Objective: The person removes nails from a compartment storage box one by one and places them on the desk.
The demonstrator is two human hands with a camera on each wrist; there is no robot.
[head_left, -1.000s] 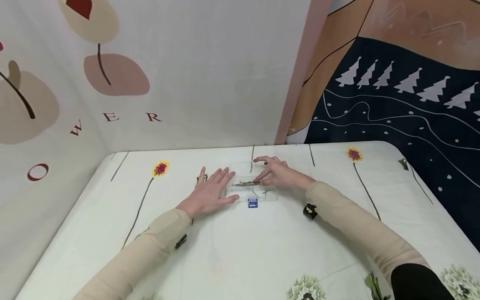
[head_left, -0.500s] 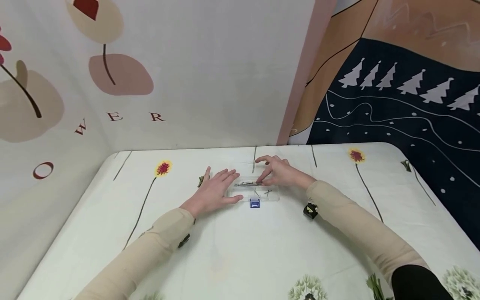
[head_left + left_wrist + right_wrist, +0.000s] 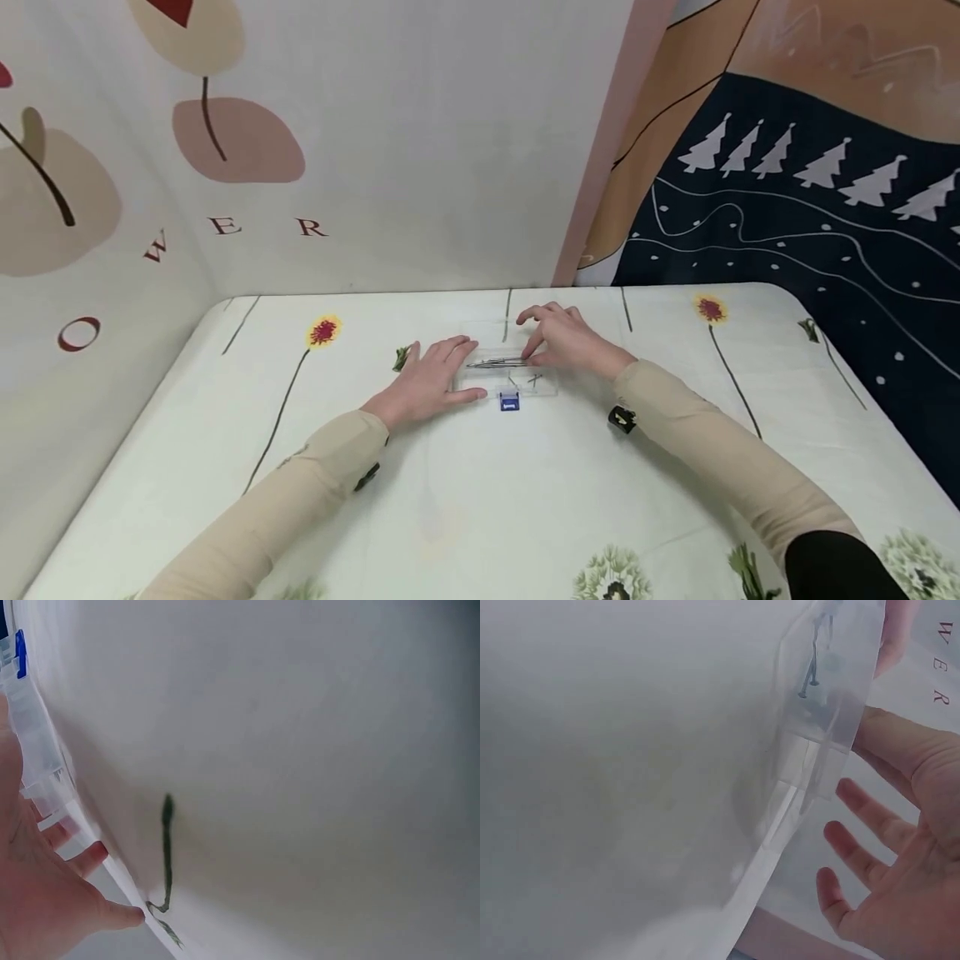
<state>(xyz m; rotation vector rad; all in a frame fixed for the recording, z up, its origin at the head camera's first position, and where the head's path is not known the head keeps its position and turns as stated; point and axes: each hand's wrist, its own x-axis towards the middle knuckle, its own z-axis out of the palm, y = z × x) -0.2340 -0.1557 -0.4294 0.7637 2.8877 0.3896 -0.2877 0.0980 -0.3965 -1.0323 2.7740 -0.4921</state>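
Note:
A clear plastic box [image 3: 487, 385] with a blue latch [image 3: 510, 402] lies on the table, its lid [image 3: 480, 332] folded back. Long thin nails [image 3: 493, 363] lie in a bundle across its back compartment, and a few short nails [image 3: 534, 380] sit in the front one. My left hand [image 3: 427, 382] rests against the box's left end, fingers spread and fairly straight. With thumb and index finger my right hand [image 3: 570, 343] pinches at the right end of the nail bundle. Its other fingers [image 3: 851, 847] stay raised, and its fingertips are hidden behind the box wall in the right wrist view.
The table is covered with a white flower-print cloth [image 3: 465, 500]. A printed curtain [image 3: 420, 167] stands close behind the table, and a dark curtain with white trees [image 3: 750, 217] hangs along the right.
The nail bundle under my right fingers lies slightly more evenly together than before. My right hand has shifted very little; my left stays at the box's left end.

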